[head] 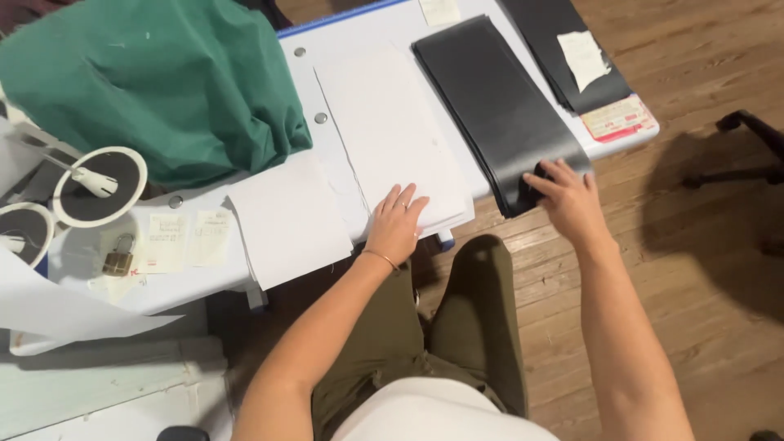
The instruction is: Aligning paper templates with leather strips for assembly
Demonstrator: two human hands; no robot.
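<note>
1. Two white rings with dark centres (100, 186), at 9 o'clock on the white table (359, 33); I see a white stem lying across the larger one.
2. Brass padlock (118, 258), at 8 o'clock, beside two small paper slips (189, 239).
3. Green cloth (163, 82), bunched at 10 to 11 o'clock, draped over the table's far left part.
4. Loose white sheet (290, 220), at 7 o'clock of the table's middle, overhanging the near edge.
5. White fabric stack (384, 122), centre of the table. My left hand (398, 224) lies flat on its near end, fingers spread and open, gripping nothing.
6. Black fabric stack (498, 106), at 1 o'clock of the white stack and just beside it, its near end hanging past the table edge. My right hand (572, 200) is on that near end at 3 o'clock, fingers curled over the top layers; I judge it a light pinch.
7. Second black pile (555, 41) with a torn paper scrap (584, 57) on top and a printed label (618, 118) at its near end, at 2 o'clock.
8. Progress, as I judge it: both stacks look squared and laid side by side; the black one is being handled, nothing lifted clear yet.
</note>
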